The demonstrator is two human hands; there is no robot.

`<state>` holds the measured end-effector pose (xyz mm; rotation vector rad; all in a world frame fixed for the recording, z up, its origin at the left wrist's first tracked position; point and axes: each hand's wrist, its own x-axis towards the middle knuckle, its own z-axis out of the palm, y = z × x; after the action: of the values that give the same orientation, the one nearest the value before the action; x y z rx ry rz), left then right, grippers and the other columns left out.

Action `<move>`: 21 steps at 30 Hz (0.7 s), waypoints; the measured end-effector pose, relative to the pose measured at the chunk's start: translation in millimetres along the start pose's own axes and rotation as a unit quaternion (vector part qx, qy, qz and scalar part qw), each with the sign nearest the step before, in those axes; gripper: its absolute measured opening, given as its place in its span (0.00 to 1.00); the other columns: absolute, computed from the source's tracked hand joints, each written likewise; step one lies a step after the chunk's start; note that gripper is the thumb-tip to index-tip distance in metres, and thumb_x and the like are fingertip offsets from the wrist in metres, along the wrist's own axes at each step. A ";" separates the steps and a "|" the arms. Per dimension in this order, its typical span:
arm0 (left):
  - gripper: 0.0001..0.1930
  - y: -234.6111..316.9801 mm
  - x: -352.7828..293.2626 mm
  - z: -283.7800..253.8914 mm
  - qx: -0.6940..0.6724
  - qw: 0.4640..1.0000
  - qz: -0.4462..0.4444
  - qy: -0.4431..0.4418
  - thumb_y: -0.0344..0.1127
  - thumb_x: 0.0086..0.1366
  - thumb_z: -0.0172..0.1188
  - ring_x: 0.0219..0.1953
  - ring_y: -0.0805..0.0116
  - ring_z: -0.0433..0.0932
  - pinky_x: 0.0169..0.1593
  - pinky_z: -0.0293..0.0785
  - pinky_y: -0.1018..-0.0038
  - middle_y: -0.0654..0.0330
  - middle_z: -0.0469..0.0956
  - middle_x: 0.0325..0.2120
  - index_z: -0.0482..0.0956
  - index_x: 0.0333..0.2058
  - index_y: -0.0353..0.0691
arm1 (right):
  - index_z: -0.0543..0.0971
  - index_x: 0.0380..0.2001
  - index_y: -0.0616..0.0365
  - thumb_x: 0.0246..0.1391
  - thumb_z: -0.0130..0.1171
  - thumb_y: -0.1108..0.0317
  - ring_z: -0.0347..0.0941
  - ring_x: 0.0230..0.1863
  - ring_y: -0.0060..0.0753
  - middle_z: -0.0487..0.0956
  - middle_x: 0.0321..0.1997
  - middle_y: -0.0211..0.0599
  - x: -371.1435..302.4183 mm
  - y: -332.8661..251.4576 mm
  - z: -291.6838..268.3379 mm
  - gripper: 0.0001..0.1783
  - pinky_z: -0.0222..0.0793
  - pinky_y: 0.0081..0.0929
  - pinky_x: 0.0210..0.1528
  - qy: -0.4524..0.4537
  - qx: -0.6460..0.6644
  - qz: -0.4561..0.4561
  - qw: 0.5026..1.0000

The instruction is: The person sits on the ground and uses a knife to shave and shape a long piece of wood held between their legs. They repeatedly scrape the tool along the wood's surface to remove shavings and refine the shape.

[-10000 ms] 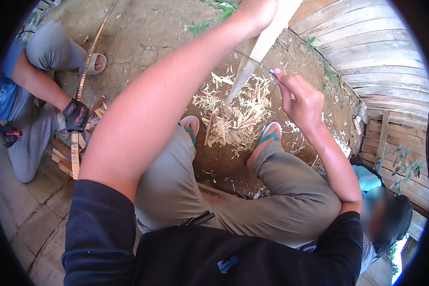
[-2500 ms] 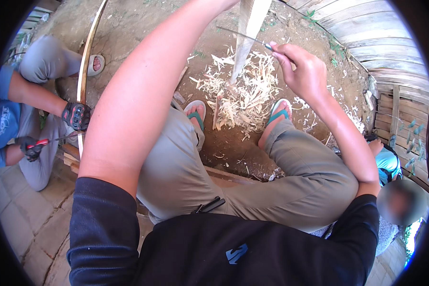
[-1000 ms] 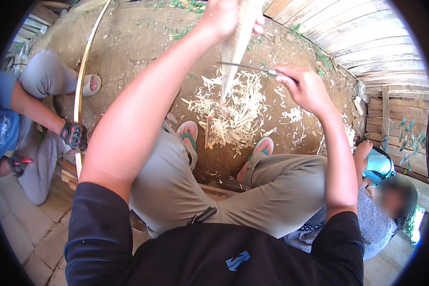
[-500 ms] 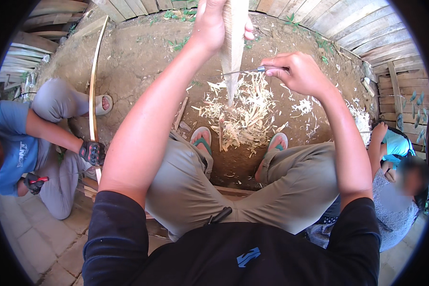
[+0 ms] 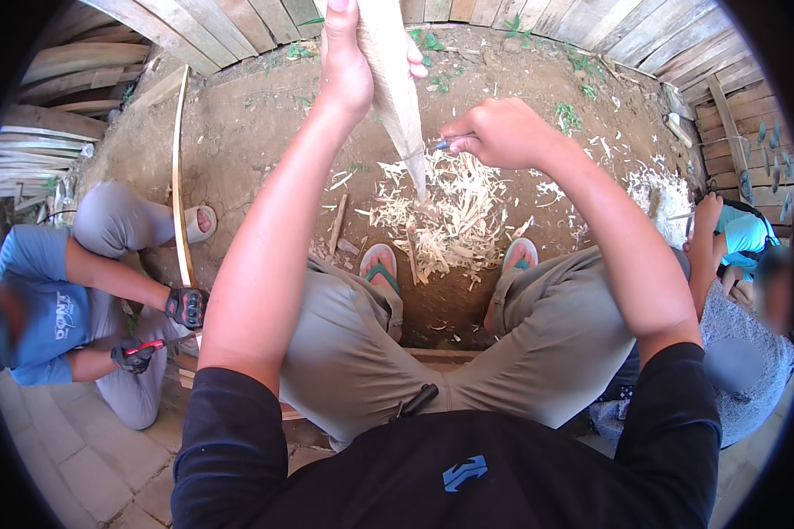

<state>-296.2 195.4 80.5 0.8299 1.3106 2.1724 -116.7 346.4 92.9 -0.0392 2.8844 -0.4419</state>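
My left hand [image 5: 348, 75] is closed around a pale, tapering piece of wood [image 5: 392, 88]. The wood's upper end runs out of the picture, and its narrow tip points down toward a pile of shavings [image 5: 454, 216]. In my right hand [image 5: 503, 132] is a slim knife [image 5: 442, 145], gripped by its handle, most of which my fingers hide. Its thin blade lies across the wood a little above the tip, with the handle end close to the wood's right edge. How deep the blade sits cannot be made out.
At left, a person in gloves holds a long, curved wooden strip [image 5: 180, 176] and a red-handled knife [image 5: 144, 346]. Another person [image 5: 741, 379] sits at right near more shavings [image 5: 662, 198]. Plank fencing [image 5: 582, 35] borders the dirt ground. A stick [image 5: 338, 225] lies beside my sandalled foot [image 5: 380, 264].
Both my hands and the wood have shifted left. The knife has slid nearer the wood's tip, its handle closer to the wood's edge. The gloved person's red-handled knife has moved toward the strip.
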 end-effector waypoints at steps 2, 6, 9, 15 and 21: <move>0.48 2.9 -6.2 3.0 0.028 0.999 0.027 -0.027 0.82 0.66 0.31 0.21 0.57 0.81 0.27 0.84 0.61 0.52 0.79 0.23 0.74 0.43 0.34 | 0.87 0.51 0.39 0.62 0.63 0.55 0.83 0.48 0.45 0.88 0.43 0.37 -4.1 7.0 -3.9 0.16 0.77 0.44 0.52 -0.014 0.012 0.010 1.000; 0.43 4.3 -14.7 10.4 0.034 0.999 0.032 -0.004 0.76 0.71 0.34 0.22 0.57 0.82 0.27 0.84 0.61 0.51 0.79 0.24 0.73 0.46 0.35 | 0.87 0.50 0.43 0.61 0.65 0.57 0.83 0.48 0.46 0.88 0.43 0.38 -15.2 20.5 -12.6 0.16 0.76 0.43 0.53 -0.019 0.050 0.020 0.998; 0.39 4.5 -14.3 11.3 0.022 0.999 0.041 -0.010 0.72 0.73 0.36 0.23 0.58 0.82 0.28 0.84 0.62 0.51 0.79 0.24 0.73 0.46 0.35 | 0.87 0.49 0.48 0.62 0.65 0.59 0.83 0.47 0.46 0.88 0.43 0.40 -18.7 30.4 -8.0 0.15 0.76 0.42 0.51 -0.004 0.069 0.006 0.998; 0.35 10.6 -6.7 7.4 0.066 0.996 0.066 -0.011 0.66 0.76 0.40 0.29 0.59 0.84 0.35 0.84 0.64 0.49 0.82 0.28 0.74 0.48 0.34 | 0.82 0.51 0.52 0.65 0.61 0.61 0.83 0.45 0.45 0.87 0.40 0.38 -16.6 22.4 -9.2 0.14 0.74 0.41 0.49 -0.069 0.098 0.049 0.992; 0.30 19.6 0.4 6.3 0.100 0.991 0.088 0.016 0.60 0.76 0.46 0.35 0.60 0.85 0.41 0.83 0.65 0.47 0.84 0.36 0.74 0.52 0.33 | 0.80 0.50 0.52 0.69 0.56 0.56 0.82 0.45 0.47 0.86 0.39 0.40 -19.8 29.2 8.1 0.15 0.73 0.44 0.50 -0.064 0.069 0.052 0.994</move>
<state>-293.7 191.0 100.5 1.0264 1.5427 2.2196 -95.3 373.1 80.9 0.1001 2.7075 -0.5953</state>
